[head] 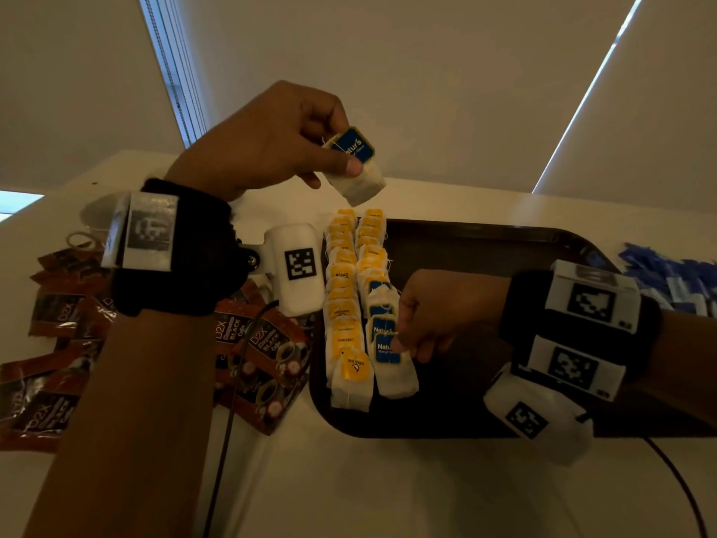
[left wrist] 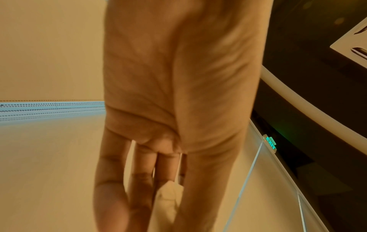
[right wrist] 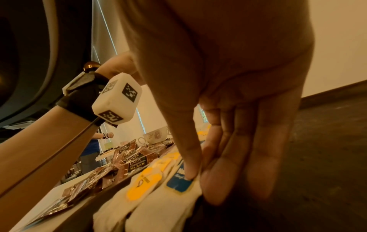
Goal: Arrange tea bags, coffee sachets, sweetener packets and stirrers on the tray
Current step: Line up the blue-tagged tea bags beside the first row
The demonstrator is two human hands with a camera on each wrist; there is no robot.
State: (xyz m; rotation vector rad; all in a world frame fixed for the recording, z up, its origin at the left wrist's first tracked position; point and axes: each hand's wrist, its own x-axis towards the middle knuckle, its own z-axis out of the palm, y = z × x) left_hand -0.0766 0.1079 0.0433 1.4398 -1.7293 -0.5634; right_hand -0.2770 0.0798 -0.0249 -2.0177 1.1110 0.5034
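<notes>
My left hand (head: pixel 343 149) is raised above the tray's far left corner and pinches a blue-tagged tea bag (head: pixel 361 184) between thumb and fingers. The left wrist view shows that bag (left wrist: pixel 168 199) between the fingers. On the dark brown tray (head: pixel 485 242) two rows of tea bags run along the left side: a yellow-tagged row (head: pixel 341 289) and a row with blue tags at its near end. My right hand (head: pixel 403 345) pinches the nearest blue-tagged bag (head: pixel 392 374) as it lies in that row, thumb on its tag (right wrist: pixel 179 183).
Brown coffee sachets (head: pixel 252 363) lie heaped on the white table to the left of the tray. Blue sweetener packets (head: pixel 667 273) are piled to the tray's right. A cup (right wrist: pixel 157 136) stands at the far left. The tray's middle and right are bare.
</notes>
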